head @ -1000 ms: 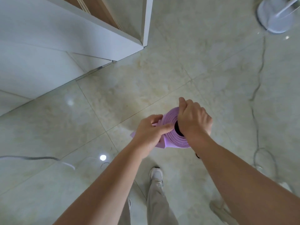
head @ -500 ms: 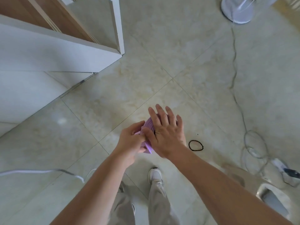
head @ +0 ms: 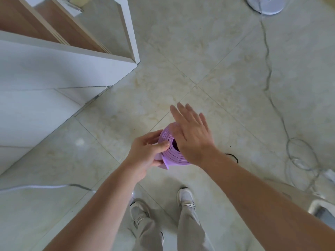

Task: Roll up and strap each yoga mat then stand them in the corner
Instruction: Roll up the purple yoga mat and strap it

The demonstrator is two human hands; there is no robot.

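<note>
Head view: my right grip [head: 192,136] has opened flat over the purple mat [head: 170,155] my left grip [head: 146,154] pinches, likely squaring it for strapping.

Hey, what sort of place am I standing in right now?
Likely a room in a home: glossy stone-look floor tiles, a white shelf unit, and a fan base with a cord trailing across the floor.

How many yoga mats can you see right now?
1. The purple yoga mat, rolled, is held on end: the left hand grips its outer edge, the right hand is flat over its top. Others may be out of frame.
</note>
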